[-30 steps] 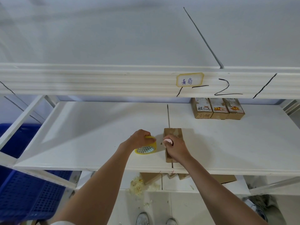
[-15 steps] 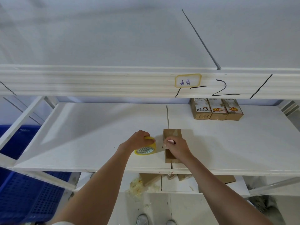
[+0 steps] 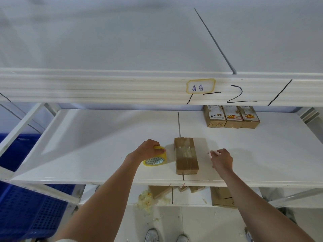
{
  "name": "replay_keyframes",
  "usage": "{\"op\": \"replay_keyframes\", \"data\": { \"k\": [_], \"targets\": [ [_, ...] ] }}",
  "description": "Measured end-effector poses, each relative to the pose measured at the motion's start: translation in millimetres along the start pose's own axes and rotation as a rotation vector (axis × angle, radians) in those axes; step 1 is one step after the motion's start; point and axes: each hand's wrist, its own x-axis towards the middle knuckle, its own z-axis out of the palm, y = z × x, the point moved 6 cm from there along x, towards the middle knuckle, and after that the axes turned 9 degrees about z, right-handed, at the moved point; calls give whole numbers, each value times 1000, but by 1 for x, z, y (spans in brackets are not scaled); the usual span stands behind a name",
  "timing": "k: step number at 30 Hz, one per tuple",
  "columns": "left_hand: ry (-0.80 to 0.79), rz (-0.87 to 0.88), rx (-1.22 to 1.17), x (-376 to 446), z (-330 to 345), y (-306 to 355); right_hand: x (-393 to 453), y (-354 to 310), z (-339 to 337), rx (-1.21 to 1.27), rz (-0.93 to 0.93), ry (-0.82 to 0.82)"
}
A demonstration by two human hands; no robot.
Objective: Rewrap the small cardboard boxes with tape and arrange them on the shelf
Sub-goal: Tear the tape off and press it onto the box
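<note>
Right hand [image 3: 222,158] has lifted off the box [image 3: 186,155].
It pinches something small and pale, right of box; left hand [image 3: 148,149] grips tape roll [image 3: 155,160]; strip likely cut.

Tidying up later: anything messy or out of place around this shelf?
Yes: a pile of yellowish shredded scraps lies spilled on the lower level, beside cardboard boxes lying askew there. The three boxes at the back stand neatly.

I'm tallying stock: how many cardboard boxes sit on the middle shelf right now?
4. One box lies near the front edge, between the hands. Three boxes stand side by side at the back right. The beam above may hide others.
</note>
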Motion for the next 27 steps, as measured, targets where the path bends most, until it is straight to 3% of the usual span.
{"op": "replay_keyframes", "data": {
  "k": [5,15,19,23,27],
  "targets": [
    [-1,-3,10,0,0,0,7,9,7,-286,10,-84],
    [-9,-1,29,2,2,0,-11,-4,-7,-492,76,53],
    [-3,-5,20,3,1,-2,-38,-48,-3,-417,-129,185],
    [20,18,-6,1,0,-2,-67,-101,36,-246,-424,-74],
    [-10,41,-34,0,0,0,-94,-117,84,-369,-540,-322]
  ]
}}
